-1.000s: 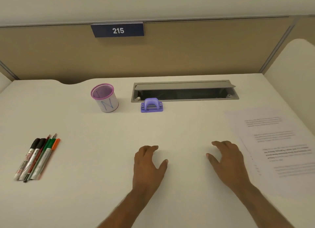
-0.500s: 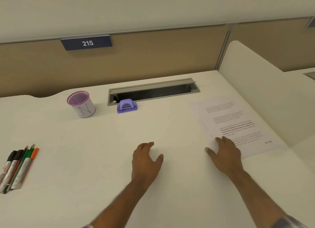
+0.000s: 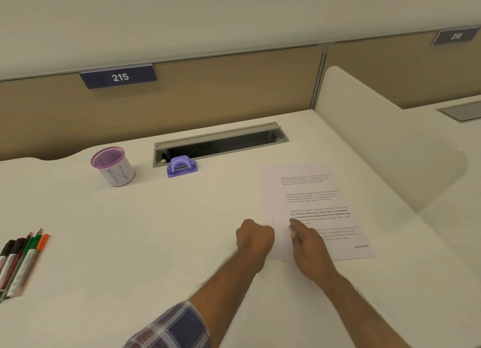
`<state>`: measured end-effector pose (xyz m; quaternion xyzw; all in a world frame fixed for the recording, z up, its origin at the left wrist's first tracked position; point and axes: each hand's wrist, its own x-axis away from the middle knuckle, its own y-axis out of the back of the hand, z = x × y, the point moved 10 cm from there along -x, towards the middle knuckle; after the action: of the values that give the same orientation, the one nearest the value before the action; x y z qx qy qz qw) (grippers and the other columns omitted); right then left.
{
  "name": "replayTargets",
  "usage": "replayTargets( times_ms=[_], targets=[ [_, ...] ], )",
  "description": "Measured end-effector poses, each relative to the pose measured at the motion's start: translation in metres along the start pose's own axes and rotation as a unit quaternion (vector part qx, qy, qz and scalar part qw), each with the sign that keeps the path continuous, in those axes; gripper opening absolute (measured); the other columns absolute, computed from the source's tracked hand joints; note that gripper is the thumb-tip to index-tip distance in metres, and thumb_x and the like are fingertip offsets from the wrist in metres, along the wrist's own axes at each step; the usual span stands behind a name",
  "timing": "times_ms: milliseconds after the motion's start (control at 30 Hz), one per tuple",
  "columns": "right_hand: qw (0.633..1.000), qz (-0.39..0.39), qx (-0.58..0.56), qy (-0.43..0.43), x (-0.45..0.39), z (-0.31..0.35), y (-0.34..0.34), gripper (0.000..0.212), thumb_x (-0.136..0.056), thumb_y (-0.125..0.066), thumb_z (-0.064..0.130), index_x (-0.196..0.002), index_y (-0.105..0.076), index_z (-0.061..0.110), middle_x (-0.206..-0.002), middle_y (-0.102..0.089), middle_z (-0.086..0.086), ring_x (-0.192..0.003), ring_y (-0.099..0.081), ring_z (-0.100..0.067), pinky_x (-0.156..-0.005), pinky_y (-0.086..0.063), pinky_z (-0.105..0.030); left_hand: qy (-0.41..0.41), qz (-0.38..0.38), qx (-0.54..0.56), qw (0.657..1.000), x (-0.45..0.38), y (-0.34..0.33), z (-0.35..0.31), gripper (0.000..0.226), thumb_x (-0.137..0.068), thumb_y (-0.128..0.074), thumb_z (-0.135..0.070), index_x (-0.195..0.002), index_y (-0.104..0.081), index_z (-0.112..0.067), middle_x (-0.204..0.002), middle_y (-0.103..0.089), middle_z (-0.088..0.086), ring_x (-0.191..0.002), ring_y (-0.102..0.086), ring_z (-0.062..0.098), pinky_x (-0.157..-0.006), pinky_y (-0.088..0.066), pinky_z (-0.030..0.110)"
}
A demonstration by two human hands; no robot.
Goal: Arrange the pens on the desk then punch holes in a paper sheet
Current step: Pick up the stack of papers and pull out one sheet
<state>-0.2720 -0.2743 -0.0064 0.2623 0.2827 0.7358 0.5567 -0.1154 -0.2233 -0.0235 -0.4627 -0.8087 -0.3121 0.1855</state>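
Observation:
A printed paper sheet (image 3: 312, 191) lies flat on the right of the white desk (image 3: 156, 230). My left hand (image 3: 253, 237) rests at the sheet's left edge with its fingers curled; whether it pinches the paper is hidden. My right hand (image 3: 309, 246) lies on the sheet's lower part, fingers stretched forward. A purple hole punch (image 3: 181, 166) stands at the back, in front of the cable slot. Several pens (image 3: 19, 261) lie side by side at the far left edge. A pink-rimmed pen cup (image 3: 113, 166) stands empty, left of the punch.
An open grey cable slot (image 3: 221, 143) runs along the back of the desk. A tan partition with a "215" plate (image 3: 118, 77) rises behind it. A white divider (image 3: 385, 149) bounds the desk on the right.
My view has swung right. Both hands have moved right and forward onto the paper sheet. The left hand's fingers have curled at the sheet's left edge.

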Motion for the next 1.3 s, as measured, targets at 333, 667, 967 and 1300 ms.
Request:
replayTargets(
  times_ms=[333,667,967,1300],
  targets=[
    [1.0,-0.005,-0.022,0.003,0.008,0.003,-0.004,0.037,-0.1,-0.042,0.008,-0.136,-0.052,0.009,-0.13,-0.061,-0.008,-0.12,-0.054,-0.023,-0.101,-0.035,-0.023,0.055,0.001,0.089,0.994,-0.004,-0.004,-0.003,0.017,-0.078,-0.061,-0.019,-0.087,-0.065,-0.006,-0.084,-0.068,0.008,-0.072,-0.064,0.025,-0.057,-0.046,0.024],
    [0.999,0.001,-0.028,0.019,0.013,0.015,-0.005,0.038,-0.097,-0.042,0.003,-0.131,-0.057,0.009,-0.117,-0.067,-0.007,-0.106,-0.06,-0.021,-0.091,-0.042,-0.021,0.093,0.094,0.101,0.986,0.001,-0.024,0.004,0.033,-0.08,-0.072,-0.021,-0.109,-0.065,-0.006,-0.101,-0.068,0.01,-0.094,-0.065,0.027,-0.083,-0.055,0.037],
    [0.997,0.014,-0.081,0.014,0.017,0.016,-0.004,0.036,-0.098,-0.039,0.003,-0.127,-0.06,0.009,-0.119,-0.067,-0.001,-0.111,-0.061,-0.016,-0.092,-0.04,-0.017,-0.013,0.011,0.044,0.999,0.0,-0.018,-0.008,0.013,-0.073,-0.065,-0.01,-0.069,-0.053,-0.01,-0.075,-0.06,0.004,-0.066,-0.058,0.022,-0.058,-0.048,0.026],
    [0.995,0.02,-0.102,0.009,0.02,0.017,-0.009,0.034,-0.098,-0.04,0.002,-0.122,-0.063,0.009,-0.117,-0.069,-0.003,-0.11,-0.062,-0.017,-0.102,-0.046,-0.028,-0.079,-0.044,-0.203,0.975,-0.001,-0.014,-0.029,0.032,-0.078,-0.062,-0.018,-0.11,-0.06,-0.019,-0.121,-0.053,0.008,-0.114,-0.048,0.032,-0.089,-0.051,0.037]
  ],
)
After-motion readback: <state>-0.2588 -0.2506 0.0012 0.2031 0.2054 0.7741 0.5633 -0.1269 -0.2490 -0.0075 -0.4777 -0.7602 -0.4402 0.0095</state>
